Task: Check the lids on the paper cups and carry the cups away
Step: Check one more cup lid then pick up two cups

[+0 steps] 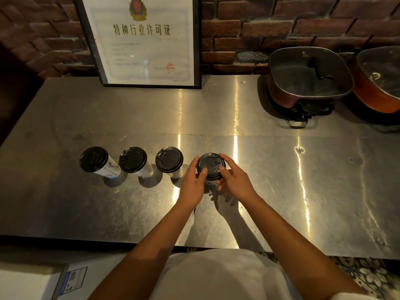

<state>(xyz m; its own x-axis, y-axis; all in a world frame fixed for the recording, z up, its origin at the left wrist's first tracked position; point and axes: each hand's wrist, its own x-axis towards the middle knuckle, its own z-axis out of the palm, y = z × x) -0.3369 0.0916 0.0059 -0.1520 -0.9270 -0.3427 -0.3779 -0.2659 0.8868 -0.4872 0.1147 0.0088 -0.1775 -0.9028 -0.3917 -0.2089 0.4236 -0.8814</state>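
So there's a row of four tall white paper cups with black plastic dome lids standing on the brushed stainless steel worktop (pixel 281 169), and the person is working on the one at the right end of the row. That rightmost paper cup (pixel 211 182) is mostly hidden by fingers; its black lid (pixel 211 165) is what you actually see.

Both hands are wrapped around it. The left hand (pixel 193 185) curls in from the left with the thumb pressing down on top of the lid, and the right hand (pixel 234 180) cups the other side, thumb on the lid rim and the other fingers curled round the cup body below. Looks to me like a press-down check on whether the lid is seated.

The other three lidded cups (pixel 132 160) sit just left of that cup, close together but not touching as far as I can tell.

What could go wrong, imo: these cups are tall and narrow, so pushing on one edge of the lid instead of evenly could tip the cup or pop the opposite side loose. Squeezing the paper wall too hard could also buckle it and break the lid's seal. And the nearest neighbour cup is right beside the left wrist, so a careless swing could knock it over, maybe domino-style down the row.
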